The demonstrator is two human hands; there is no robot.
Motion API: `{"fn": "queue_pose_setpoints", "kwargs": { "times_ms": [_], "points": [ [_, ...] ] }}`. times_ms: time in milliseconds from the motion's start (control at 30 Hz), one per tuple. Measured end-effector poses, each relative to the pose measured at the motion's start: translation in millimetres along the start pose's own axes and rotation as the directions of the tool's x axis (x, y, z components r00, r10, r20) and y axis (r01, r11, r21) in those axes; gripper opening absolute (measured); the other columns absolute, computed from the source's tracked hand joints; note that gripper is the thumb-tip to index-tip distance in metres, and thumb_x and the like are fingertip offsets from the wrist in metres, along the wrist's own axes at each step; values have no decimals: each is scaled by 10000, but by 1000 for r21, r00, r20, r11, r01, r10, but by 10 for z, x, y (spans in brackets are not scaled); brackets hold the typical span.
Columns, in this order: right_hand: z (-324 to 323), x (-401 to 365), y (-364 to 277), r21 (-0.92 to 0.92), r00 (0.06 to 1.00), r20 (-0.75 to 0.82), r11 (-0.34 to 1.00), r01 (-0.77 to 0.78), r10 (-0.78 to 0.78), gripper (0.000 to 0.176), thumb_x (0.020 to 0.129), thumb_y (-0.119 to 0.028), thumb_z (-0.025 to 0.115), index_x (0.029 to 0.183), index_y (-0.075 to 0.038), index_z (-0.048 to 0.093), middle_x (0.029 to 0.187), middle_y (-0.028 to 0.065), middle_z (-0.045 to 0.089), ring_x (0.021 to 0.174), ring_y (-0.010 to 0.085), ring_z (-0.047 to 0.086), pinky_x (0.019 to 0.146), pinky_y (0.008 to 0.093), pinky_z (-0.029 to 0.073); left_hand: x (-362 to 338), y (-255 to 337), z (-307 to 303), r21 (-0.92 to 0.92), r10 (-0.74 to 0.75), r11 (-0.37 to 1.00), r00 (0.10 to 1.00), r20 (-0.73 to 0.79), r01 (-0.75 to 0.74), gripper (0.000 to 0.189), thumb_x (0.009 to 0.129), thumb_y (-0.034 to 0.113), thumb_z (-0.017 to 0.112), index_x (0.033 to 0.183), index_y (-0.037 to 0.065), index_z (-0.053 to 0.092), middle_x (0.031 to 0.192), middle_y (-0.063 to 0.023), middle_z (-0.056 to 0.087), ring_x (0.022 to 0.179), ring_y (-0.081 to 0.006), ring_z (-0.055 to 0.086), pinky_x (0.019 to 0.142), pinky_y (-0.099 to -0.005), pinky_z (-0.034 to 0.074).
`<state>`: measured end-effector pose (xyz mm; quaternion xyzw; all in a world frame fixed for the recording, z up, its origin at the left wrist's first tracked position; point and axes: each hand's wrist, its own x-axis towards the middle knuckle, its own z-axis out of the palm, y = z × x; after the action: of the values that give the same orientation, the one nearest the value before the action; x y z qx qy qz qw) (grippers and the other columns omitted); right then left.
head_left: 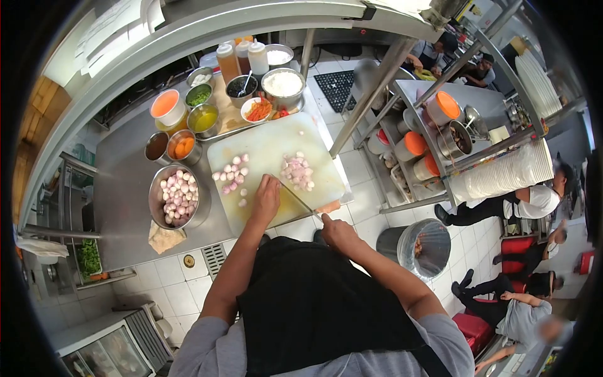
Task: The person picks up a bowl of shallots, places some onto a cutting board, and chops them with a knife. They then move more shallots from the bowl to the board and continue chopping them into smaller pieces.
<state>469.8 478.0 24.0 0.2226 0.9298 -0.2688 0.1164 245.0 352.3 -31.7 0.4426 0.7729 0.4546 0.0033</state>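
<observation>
My right hand (339, 234) is wrapped round the handle of a knife (298, 198), whose blade lies over the front part of a white cutting board (276, 141). The blade's far end meets my left hand (268, 191), whose fingers are bent together; what they hold, if anything, is hidden. Whole peeled shallots (232, 173) lie on the board's left side, and a pile of cut shallots (297, 171) lies to the right beyond the blade. To the left of the board, a steel bowl (178, 196) holds many more peeled shallots.
Beyond the board stand steel containers (204, 119), sauce bottles (257, 58) and a bowl of sliced peppers (256, 110). A folded cloth (166, 237) lies at the table's front edge. On the right are a lined bin (424, 248), a shelf post (370, 94) and several other people.
</observation>
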Motion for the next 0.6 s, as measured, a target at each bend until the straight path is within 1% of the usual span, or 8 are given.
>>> {"fn": "queue_pose_setpoints", "kwargs": {
  "times_ms": [100,200,267,300,367,467,567,600],
  "points": [
    [-98,-52,-80,-25,1000,18,999,22,-22,263,927,-158,531,1103,32,486,768,288,667,733,493,656,662,595,519,-3,-4,-24,14,-5,1000,1000,12,5,42,962,1,524,981,-28,549,959,-192,536,875,-426,584,757,-487,470],
    [-54,-67,-66,6,1000,19,1000,1,-1,267,922,-158,541,1105,29,484,767,292,664,739,498,654,671,593,519,7,3,-16,15,2,1000,1000,4,-2,36,958,-6,523,975,-28,545,953,-194,533,869,-422,581,755,-485,469],
    [68,5,42,40,1000,13,999,12,-13,268,926,-171,546,1104,19,484,771,297,663,751,502,655,679,597,517,11,22,-9,6,11,1000,1000,-8,-11,33,955,-11,522,972,-29,544,951,-195,533,865,-420,580,753,-484,469],
    [15,14,23,37,1000,12,999,17,-17,268,926,-171,546,1104,19,484,771,297,663,751,502,655,679,597,517,12,15,-8,9,13,1000,1000,-5,-13,31,954,-14,521,969,-29,543,951,-196,532,863,-419,580,751,-483,469],
    [-65,-12,-29,13,999,35,1000,-18,17,279,925,-176,561,1108,18,481,779,302,664,765,506,654,690,604,513,-4,-10,-22,16,13,1000,1000,3,-13,29,952,-17,520,966,-30,542,951,-197,532,860,-418,579,750,-482,469],
    [-104,-83,-69,24,998,56,999,-36,34,279,931,-181,552,1111,21,483,789,305,666,777,509,652,707,606,510,-5,-32,12,19,-1,1000,1000,-3,1,32,951,-18,520,970,-29,544,949,-196,530,862,-416,579,750,-479,470],
    [67,1,19,65,999,43,997,-28,25,267,941,-191,544,1100,16,490,790,307,665,783,517,647,714,609,507,0,-5,4,11,19,1000,1000,-14,-19,35,950,-16,526,976,-27,545,964,-194,540,858,-419,581,750,-475,474],
    [32,16,24,63,999,39,998,-25,23,267,941,-191,544,1100,16,490,790,307,665,783,517,647,714,609,507,0,3,-2,13,7,1000,1000,-16,-6,42,947,-12,532,984,-26,547,972,-192,546,843,-413,584,748,-469,479]
  ]
}}
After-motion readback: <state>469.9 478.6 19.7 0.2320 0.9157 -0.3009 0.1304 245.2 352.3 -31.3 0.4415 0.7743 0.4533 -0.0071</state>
